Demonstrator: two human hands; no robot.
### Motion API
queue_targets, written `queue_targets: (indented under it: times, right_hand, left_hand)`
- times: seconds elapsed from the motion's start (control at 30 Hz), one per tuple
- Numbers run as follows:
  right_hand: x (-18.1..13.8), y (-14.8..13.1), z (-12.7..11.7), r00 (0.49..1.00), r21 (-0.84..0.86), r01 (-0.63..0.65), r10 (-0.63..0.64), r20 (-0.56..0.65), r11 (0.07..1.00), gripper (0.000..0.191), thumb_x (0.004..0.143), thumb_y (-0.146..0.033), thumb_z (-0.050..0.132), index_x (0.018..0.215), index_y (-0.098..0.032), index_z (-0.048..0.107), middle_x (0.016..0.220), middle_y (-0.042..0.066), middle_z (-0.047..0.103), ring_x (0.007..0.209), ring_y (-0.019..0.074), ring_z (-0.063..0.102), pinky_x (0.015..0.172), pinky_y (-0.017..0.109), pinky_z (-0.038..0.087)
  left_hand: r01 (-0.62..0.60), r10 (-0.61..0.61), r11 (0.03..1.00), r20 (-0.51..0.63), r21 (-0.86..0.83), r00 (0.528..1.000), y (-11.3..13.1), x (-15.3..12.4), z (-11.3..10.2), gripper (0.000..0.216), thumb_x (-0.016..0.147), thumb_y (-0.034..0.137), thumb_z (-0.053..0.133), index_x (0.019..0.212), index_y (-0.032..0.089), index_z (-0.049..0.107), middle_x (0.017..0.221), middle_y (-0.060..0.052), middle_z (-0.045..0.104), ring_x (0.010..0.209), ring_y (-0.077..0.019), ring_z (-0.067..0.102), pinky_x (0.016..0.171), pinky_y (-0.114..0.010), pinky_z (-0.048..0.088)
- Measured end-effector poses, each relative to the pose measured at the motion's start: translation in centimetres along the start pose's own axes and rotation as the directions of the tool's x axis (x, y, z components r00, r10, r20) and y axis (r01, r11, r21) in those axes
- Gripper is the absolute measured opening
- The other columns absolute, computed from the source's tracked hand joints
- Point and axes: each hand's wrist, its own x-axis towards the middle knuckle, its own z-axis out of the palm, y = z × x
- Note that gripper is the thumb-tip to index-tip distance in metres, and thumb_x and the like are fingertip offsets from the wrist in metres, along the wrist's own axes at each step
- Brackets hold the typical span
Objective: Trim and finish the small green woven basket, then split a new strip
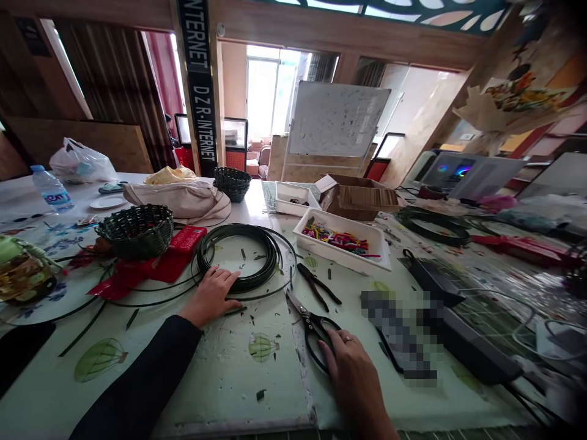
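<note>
The right hand [351,370] lies loosely open, fingertips touching the handle loops of the black steel scissors [309,321] on the counter [229,366]. Their blades point away, up-left. The left hand [211,295] rests flat on the near edge of the dark green wire coil [241,230], grasping nothing.

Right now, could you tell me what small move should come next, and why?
Probably close the right hand around the scissors and lift them. Its fingers rest on the handles, and the left hand lies on the coil, which seems to hold it steady.
</note>
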Motion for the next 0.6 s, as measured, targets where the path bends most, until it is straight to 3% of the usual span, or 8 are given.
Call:
queue_targets:
  times: [0.17, 0.3, 0.4, 0.47, 0.6]
  right_hand:
    - [0.6, 1.4, -0.5, 0.994, -0.175, -0.095, 0.103, 0.039, 0.980, 0.023, 0.091, -0.026, 0.047, 0.098, -0.012, 0.064, 0.092, 0.015, 0.065, 0.083, 0.0274, 0.065, 0.064, 0.033, 0.051]
    - [1.7, 1.1, -3.1, 0.964, -0.231, -0.117, 0.166, 0.209, 0.966, 0.014, 0.087, -0.020, 0.055, 0.092, -0.013, 0.066, 0.095, 0.016, 0.067, 0.087, 0.0275, 0.066, 0.066, 0.032, 0.052]
    - [4.4, -0.6, -5.8, 0.965, -0.194, -0.024, 0.073, 0.250, 0.981, 0.019, 0.089, -0.024, 0.054, 0.102, -0.015, 0.065, 0.109, 0.016, 0.065, 0.093, 0.0265, 0.065, 0.067, 0.030, 0.051]
    - [7.5, -2.1, -6.6, 0.968, -0.200, 0.075, -0.023, 0.251, 0.977, 0.021, 0.094, -0.024, 0.046, 0.103, -0.016, 0.063, 0.105, 0.014, 0.066, 0.094, 0.0252, 0.063, 0.069, 0.031, 0.050]
    - [14.0, -4.3, -3.5, 0.926, -0.207, 0.202, -0.118, 0.358, 0.957, 0.020, 0.095, -0.021, 0.046, 0.097, -0.011, 0.063, 0.093, 0.013, 0.067, 0.089, 0.0212, 0.063, 0.071, 0.030, 0.050]
  left_hand:
    - [0.010, -0.014, 0.997, 0.046, 0.072, 0.999, 0.2, 1.0, -0.2, 0.018, 0.082, 0.029, 0.061, 0.096, 0.018, 0.063, 0.094, -0.009, 0.066, 0.094, -0.0256, 0.060, 0.086, -0.038, 0.040]
    - [0.012, -0.016, 0.996, 0.052, 0.092, 0.999, 0.6, 1.9, 0.4, 0.011, 0.081, 0.027, 0.062, 0.079, 0.016, 0.060, 0.082, -0.008, 0.064, 0.084, -0.0252, 0.060, 0.079, -0.037, 0.038]
    - [0.021, -0.025, 0.995, 0.042, 0.095, 0.999, 0.9, 2.0, 1.0, 0.010, 0.083, 0.024, 0.059, 0.078, 0.016, 0.058, 0.081, -0.007, 0.062, 0.080, -0.0242, 0.059, 0.076, -0.036, 0.037]
    - [0.032, -0.035, 0.995, 0.024, 0.094, 0.999, 1.1, 1.8, 1.3, 0.009, 0.085, 0.022, 0.055, 0.079, 0.016, 0.057, 0.082, -0.008, 0.061, 0.081, -0.0244, 0.058, 0.076, -0.037, 0.036]
    - [0.053, -0.052, 0.996, -0.025, 0.077, 0.998, 1.2, 1.5, 1.4, 0.004, 0.085, 0.019, 0.054, 0.083, 0.016, 0.056, 0.086, -0.009, 0.061, 0.086, -0.0252, 0.057, 0.079, -0.039, 0.037]
